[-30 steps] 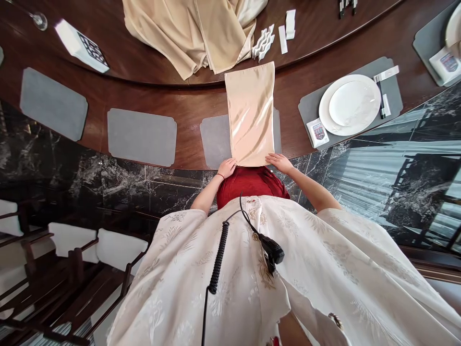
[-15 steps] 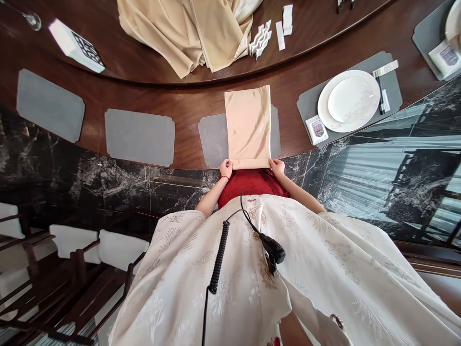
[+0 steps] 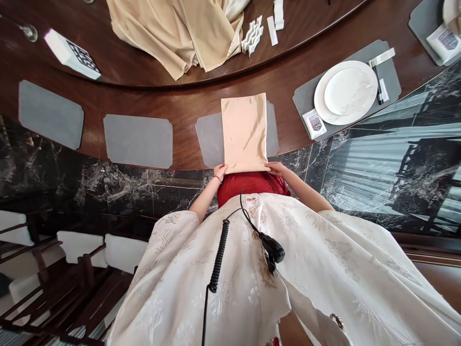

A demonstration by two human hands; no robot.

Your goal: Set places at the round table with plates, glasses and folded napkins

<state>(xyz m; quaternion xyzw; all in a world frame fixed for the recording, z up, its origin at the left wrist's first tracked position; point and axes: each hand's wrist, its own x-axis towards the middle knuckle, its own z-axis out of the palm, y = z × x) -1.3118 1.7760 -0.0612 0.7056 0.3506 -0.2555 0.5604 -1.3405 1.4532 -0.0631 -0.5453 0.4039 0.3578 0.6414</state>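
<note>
A beige satin napkin (image 3: 244,130), folded into a long rectangle, lies on a grey placemat (image 3: 212,139) at the near edge of the dark wooden table (image 3: 187,103). My left hand (image 3: 219,170) pinches the napkin's near left corner. At the near right corner, my right hand (image 3: 276,167) grips the napkin's edge with its fingers closed on the cloth. The napkin's near edge hangs slightly over the table's rim, above my red skirt.
Two bare grey placemats (image 3: 139,141) lie to the left. To the right a placemat bears white stacked plates (image 3: 345,92), a wipe packet and chopsticks. A heap of beige cloth (image 3: 180,29) and white rests (image 3: 254,38) lie on the turntable. Chairs (image 3: 72,259) stand at lower left.
The napkin's far end has been drawn toward me, so the rectangle looks shorter. Both hands stayed at its near corners, first rolling up a narrow fold there, then flattening it.
</note>
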